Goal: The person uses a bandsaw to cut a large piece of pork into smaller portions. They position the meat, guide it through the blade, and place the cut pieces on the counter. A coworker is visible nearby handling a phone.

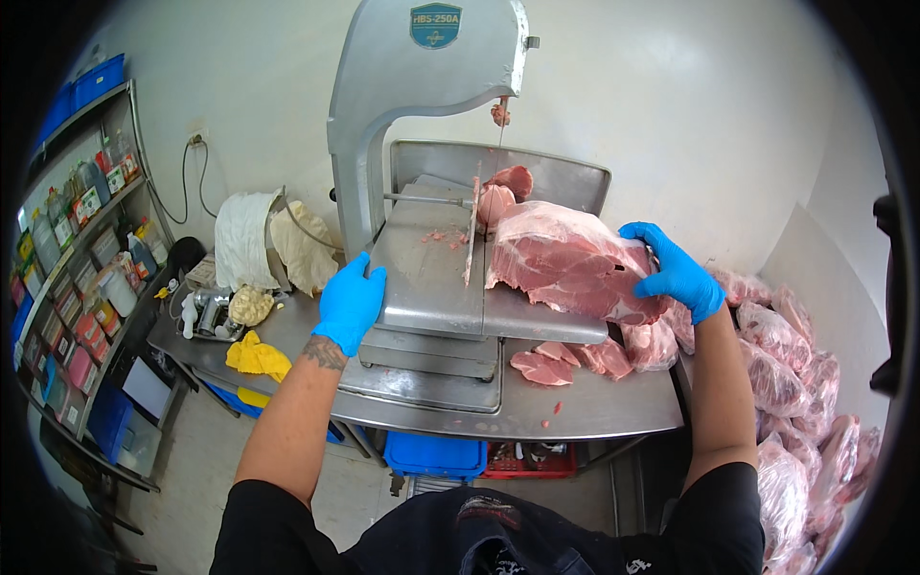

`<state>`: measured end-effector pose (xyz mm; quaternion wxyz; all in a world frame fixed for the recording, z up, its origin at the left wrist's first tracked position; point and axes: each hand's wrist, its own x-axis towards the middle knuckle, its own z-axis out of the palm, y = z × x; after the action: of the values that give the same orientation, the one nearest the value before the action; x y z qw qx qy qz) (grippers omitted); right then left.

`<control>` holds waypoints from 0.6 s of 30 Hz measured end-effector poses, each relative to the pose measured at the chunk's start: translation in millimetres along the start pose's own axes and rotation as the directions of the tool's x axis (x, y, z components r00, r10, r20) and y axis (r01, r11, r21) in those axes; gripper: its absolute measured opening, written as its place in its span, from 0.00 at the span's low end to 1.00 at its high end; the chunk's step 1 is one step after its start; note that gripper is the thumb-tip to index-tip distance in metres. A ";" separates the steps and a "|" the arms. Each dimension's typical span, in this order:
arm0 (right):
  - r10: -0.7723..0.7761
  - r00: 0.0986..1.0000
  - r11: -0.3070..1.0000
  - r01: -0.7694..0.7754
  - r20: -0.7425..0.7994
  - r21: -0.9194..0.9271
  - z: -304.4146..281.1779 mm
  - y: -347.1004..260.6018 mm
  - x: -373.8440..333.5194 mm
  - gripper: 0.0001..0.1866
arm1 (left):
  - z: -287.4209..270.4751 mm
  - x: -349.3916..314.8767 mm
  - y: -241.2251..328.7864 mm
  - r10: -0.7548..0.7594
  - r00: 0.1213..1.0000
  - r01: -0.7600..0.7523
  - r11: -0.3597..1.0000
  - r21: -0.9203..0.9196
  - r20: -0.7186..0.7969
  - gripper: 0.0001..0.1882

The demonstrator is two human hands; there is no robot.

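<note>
Over the steel table point(618, 410) I see the saw point(359, 105), its work seemingly partway through: wrapped meat point(781, 474) piled at right looks left to do. Underneath, a blue bin point(436, 452) shows me no contents and a red crate point(494, 471) holds small items I cannot identify. A large joint point(570, 264) sits on the saw bed point(422, 268), right hand point(678, 275) clamped on its right end; left hand point(350, 302), well apart, at the bed's left edge, grip uncertain. Slices point(542, 368) on the table in front look done.

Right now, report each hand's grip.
Left hand: at the saw table; grip cannot be told.
Right hand: holding large meat piece by its right end.
</note>
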<state>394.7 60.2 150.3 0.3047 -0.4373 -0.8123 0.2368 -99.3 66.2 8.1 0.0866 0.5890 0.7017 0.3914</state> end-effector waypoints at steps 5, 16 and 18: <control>-0.022 0.999 0.994 0.025 -0.029 0.106 14.2 1.9 1.6 0.42 | 0.0 -0.5 -0.2 0.016 1.000 -0.017 1.000 -0.016 -0.017 0.33; -0.065 0.998 0.984 0.068 -0.018 0.163 24.9 5.2 20.3 0.41 | -0.9 -1.4 2.9 -0.009 1.000 0.009 1.000 -0.007 0.005 0.33; -0.071 0.997 0.988 0.075 -0.035 0.137 27.2 4.9 22.1 0.41 | -1.5 -0.5 2.3 -0.005 1.000 0.005 1.000 -0.006 0.007 0.33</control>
<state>368.8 78.3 134.3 0.3549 -0.3884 -0.8048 0.2748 -98.3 65.0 10.4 0.0915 0.5884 0.7017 0.3911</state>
